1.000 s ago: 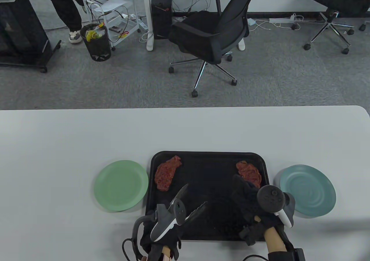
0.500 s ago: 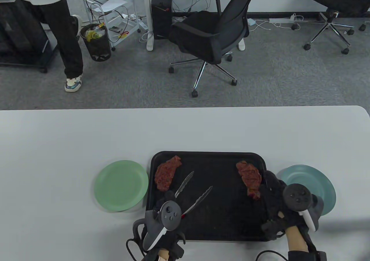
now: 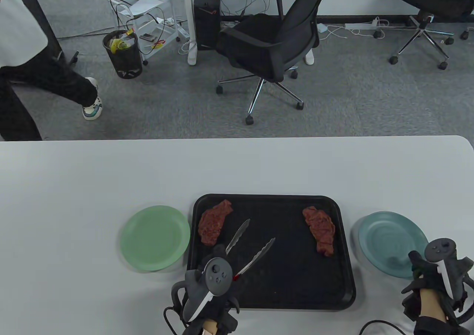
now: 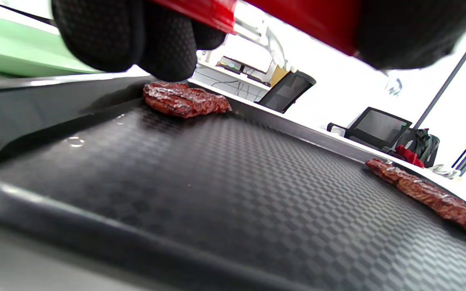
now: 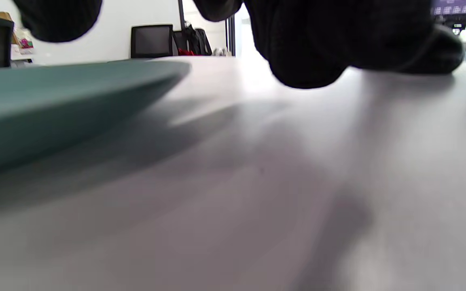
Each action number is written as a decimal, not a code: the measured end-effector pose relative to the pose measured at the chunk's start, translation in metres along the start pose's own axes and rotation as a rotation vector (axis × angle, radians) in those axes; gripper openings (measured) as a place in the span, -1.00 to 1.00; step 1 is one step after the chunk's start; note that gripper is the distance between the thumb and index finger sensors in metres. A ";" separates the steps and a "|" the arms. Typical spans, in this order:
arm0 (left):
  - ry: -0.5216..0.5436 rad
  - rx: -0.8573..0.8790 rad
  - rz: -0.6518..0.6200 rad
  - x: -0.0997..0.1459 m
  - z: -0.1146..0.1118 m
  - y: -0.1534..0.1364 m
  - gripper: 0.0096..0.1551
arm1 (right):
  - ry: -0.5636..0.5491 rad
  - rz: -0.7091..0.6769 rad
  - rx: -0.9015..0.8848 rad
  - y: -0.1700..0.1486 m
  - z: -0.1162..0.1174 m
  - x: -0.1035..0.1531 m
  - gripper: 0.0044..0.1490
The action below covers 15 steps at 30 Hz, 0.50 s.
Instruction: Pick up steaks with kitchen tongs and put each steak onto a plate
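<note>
Two raw red steaks lie on the black tray [image 3: 344, 275]: the left steak [image 3: 214, 222] [image 4: 184, 99] at its far left corner, the right steak [image 3: 321, 229] [image 4: 427, 194] near its far right. My left hand [image 3: 211, 255] grips the red handle [image 4: 297, 12] of the metal tongs [image 3: 246, 244] over the tray's near left; their arms are spread and hold nothing, the tips just right of the left steak. My right hand [image 3: 420, 272] rests low over the table, fingers [image 5: 318, 40] loosely curled and holding nothing, at the near right rim of the teal plate [image 3: 389, 238] [image 5: 55, 97].
A green plate [image 3: 155, 237] [image 4: 14, 52] stands just left of the tray, with nothing on it. The white table [image 3: 111, 172] stretches wide behind the tray. Beyond its far edge are office chairs [image 3: 274, 49], and a person walks at the far left [image 3: 44, 86].
My right hand has drawn back from the right steak and gone right, past the teal plate. My left hand has pushed the tongs a little further over the tray. The steaks have not moved.
</note>
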<state>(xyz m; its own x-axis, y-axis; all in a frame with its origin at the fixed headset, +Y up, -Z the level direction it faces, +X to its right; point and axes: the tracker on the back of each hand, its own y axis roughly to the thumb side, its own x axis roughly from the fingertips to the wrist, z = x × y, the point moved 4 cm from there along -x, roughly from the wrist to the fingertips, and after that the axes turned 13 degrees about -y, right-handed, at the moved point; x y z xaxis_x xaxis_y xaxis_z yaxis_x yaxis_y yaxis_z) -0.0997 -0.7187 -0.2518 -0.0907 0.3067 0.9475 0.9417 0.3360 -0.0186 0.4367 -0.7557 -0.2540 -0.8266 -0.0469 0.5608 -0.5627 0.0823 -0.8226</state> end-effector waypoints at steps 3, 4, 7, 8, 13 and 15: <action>-0.013 -0.003 0.006 -0.002 -0.002 -0.002 0.20 | 0.053 0.002 -0.039 0.004 0.011 0.000 0.14; -0.015 -0.004 0.007 -0.002 -0.002 -0.002 0.20 | 0.066 -0.004 -0.055 0.006 0.013 0.000 0.13; -0.026 -0.007 0.012 -0.004 -0.004 -0.002 0.20 | 0.062 -0.025 -0.092 0.012 0.012 0.000 0.07; -0.029 -0.009 0.015 -0.004 -0.005 -0.002 0.20 | 0.067 -0.021 -0.103 0.014 0.012 0.001 0.05; -0.040 -0.012 0.021 -0.006 -0.007 -0.004 0.20 | 0.055 -0.055 -0.082 0.019 0.015 0.001 -0.02; -0.043 -0.011 0.025 -0.007 -0.008 -0.005 0.20 | 0.043 -0.057 -0.089 0.019 0.014 0.003 -0.05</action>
<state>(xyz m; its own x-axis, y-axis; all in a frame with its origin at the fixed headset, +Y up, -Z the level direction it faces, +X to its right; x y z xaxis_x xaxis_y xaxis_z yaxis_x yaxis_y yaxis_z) -0.1017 -0.7295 -0.2556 -0.0806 0.3534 0.9320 0.9472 0.3182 -0.0387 0.4236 -0.7684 -0.2693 -0.7914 -0.0111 0.6112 -0.6039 0.1686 -0.7790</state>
